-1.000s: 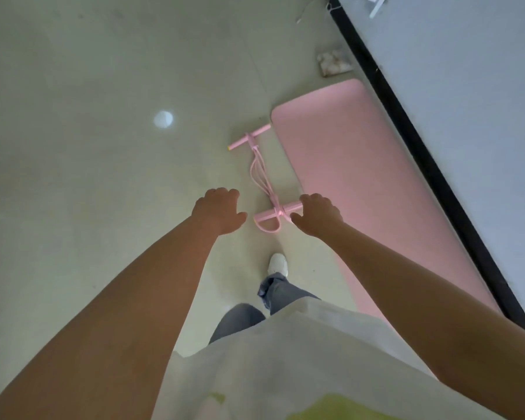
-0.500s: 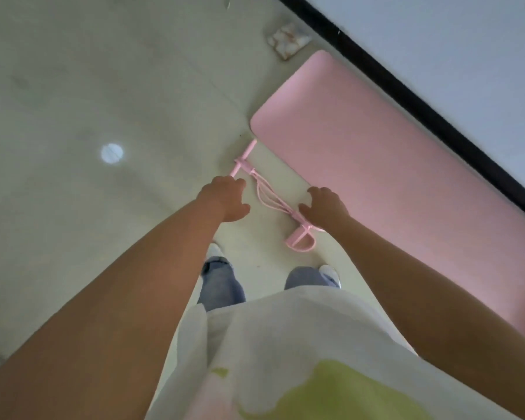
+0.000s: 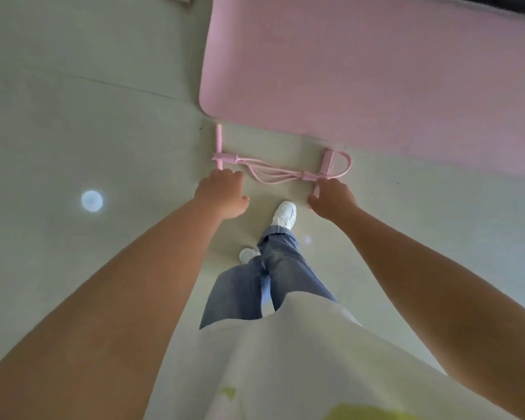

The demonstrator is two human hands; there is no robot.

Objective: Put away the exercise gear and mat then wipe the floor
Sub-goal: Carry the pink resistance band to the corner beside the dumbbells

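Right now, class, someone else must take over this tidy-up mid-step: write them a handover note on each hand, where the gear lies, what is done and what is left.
Left hand: fingers curled, over the near end of the pedal resistance band's handle bar; it seems to hold nothing, contact unclear.
Right hand: also curled, at the near end of the foot bar; grip cannot be confirmed.
The band lies flat on the floor, beside the near edge of the pink exercise mat, which is still unrolled.
Done: nothing put away yet.
Left: pick up and store the band, roll and store the mat, wipe the floor.
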